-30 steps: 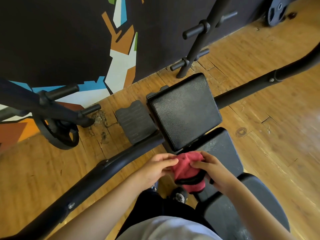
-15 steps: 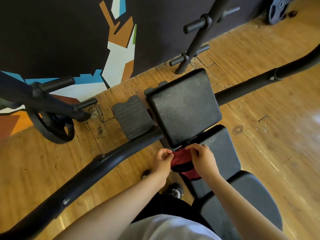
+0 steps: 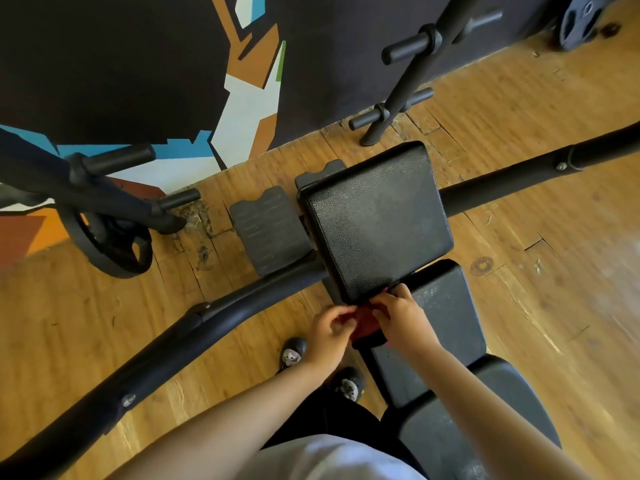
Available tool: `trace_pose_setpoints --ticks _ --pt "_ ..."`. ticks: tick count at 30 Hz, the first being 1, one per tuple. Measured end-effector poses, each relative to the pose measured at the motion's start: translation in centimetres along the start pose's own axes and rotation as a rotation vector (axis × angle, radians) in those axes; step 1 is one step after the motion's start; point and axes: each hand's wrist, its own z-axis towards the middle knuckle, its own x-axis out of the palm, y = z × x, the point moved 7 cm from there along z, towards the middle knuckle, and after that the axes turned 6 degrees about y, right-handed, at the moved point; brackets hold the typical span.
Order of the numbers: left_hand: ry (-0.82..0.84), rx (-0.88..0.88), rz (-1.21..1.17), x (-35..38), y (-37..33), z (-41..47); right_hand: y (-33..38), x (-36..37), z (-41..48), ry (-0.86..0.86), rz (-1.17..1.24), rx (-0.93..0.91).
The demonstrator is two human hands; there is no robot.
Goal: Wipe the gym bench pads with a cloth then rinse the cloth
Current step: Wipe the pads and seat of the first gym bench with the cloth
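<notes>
Nearest to me are the two forearms reaching out over a white shirt, with a pair of shoes (image 3: 292, 353) on the wooden floor (image 3: 86, 334) beneath them. My left hand (image 3: 330, 332) has its fingers curled in and pinches the left edge of the red cloth (image 3: 365, 323). My right hand (image 3: 403, 320) lies over the cloth's other side with fingers bent round it, so both hands grip it. The cloth sits at the left edge of the middle bench pad (image 3: 446, 320), just touching the near lip of the square upper pad (image 3: 377, 216).

A second ago the cloth was looser, showed more pink, and sat closer to me. Since then both hands have carried it forward and bunched it smaller, so most of it is now hidden between them. I take that as folding it into a wiping wad at the edge of the upper pad; the wiping stroke there looks about to begin, and rinsing is not yet near.

Further out are the ribbed foot plate (image 3: 270, 230), the curved frame tube (image 3: 173, 348), a weight plate (image 3: 114, 251) and the painted wall (image 3: 249, 81)
</notes>
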Motion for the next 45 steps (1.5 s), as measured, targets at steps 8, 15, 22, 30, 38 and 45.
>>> trace_pose_setpoints --ticks 8,15,22,30,38,45 --pt "0.054 0.065 0.602 2.3 -0.8 -0.7 -1.3 -0.7 0.9 0.018 -0.043 -0.003" --pt "0.219 -0.002 0.588 4.5 -3.0 0.9 -3.5 -2.9 2.2 0.063 -0.086 0.026" --pt "0.289 0.010 0.677 8.4 -5.7 3.4 -7.2 -5.9 3.9 0.001 -0.076 0.074" --pt "0.412 0.017 0.608 12.4 -9.1 6.0 -12.0 -10.1 5.0 -0.095 -0.049 0.157" --pt "0.460 -0.066 0.491 14.2 -10.2 7.4 -14.6 -11.1 5.5 -0.141 0.142 0.166" --pt "0.294 0.019 0.616 12.6 -12.8 6.8 -15.0 -10.2 5.1 -0.213 0.314 0.175"
